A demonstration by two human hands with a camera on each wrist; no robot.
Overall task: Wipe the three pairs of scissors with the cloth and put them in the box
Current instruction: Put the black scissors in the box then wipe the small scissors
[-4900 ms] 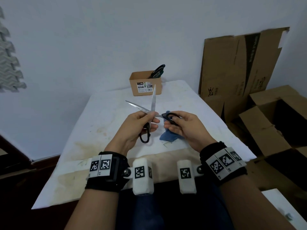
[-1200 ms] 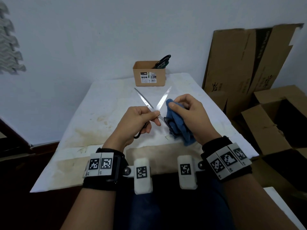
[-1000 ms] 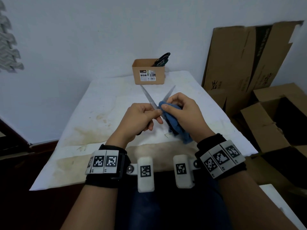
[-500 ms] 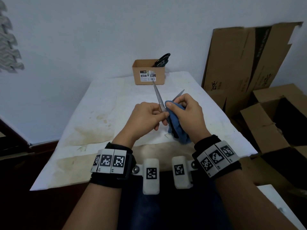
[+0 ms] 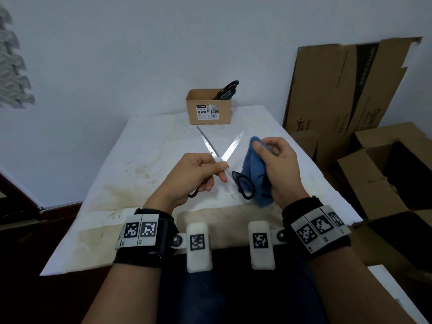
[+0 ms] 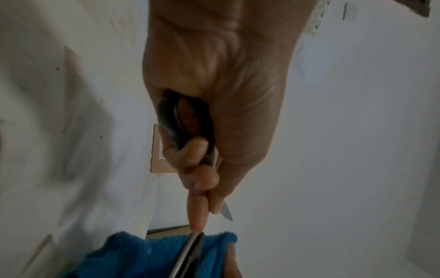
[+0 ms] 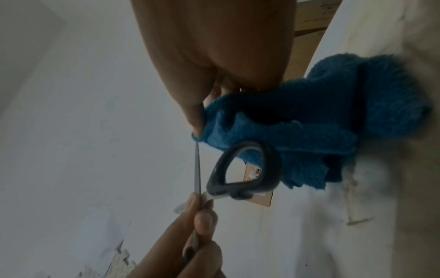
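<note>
Scissors (image 5: 219, 150) pinched at pivot by left fingers (image 5: 221, 165).

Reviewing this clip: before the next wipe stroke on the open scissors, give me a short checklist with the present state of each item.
1. Left hand has a firm grip on the scissors near the pivot: ok.
2. Blades spread apart so each can be wiped: ok.
3. Right hand holds the blue cloth: ok.
4. Cloth is on a blade, ready to stroke: not ok; it sits beside the right blade, by the free handle loop.
5. Box upright on the table with room for a third pair: ok; two pairs of handles show at its right side.
6. Blades already clean: cannot tell.
</note>
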